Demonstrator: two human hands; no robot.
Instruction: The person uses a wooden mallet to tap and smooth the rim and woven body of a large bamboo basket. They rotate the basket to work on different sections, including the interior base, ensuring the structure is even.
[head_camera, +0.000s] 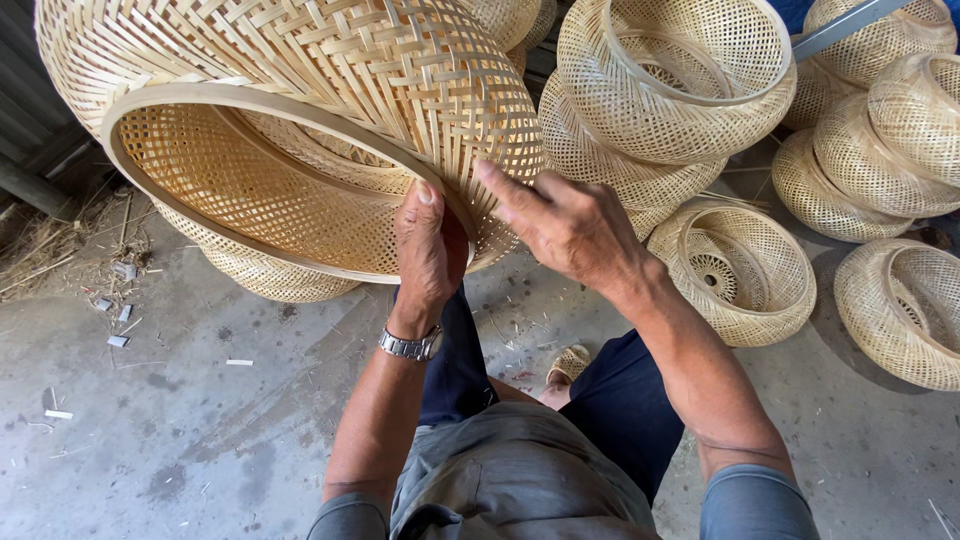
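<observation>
- The left hand (428, 248), a wristwatch (411, 345) on its wrist, has its fingers closed over the rim of the big woven basket (300, 110), held tilted above the concrete floor (200, 430).
- The right hand (570, 225) lies just right of that rim, fingers spread loosely against the weave, one fingertip touching it.
- Behind and right of the basket sit more woven baskets (740, 265).

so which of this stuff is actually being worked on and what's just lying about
In hand:
- woven bamboo basket, left hand gripping its rim
- right hand, fingers on the weave

Lying about:
- finished baskets stacked on the floor
- bamboo offcuts
</observation>
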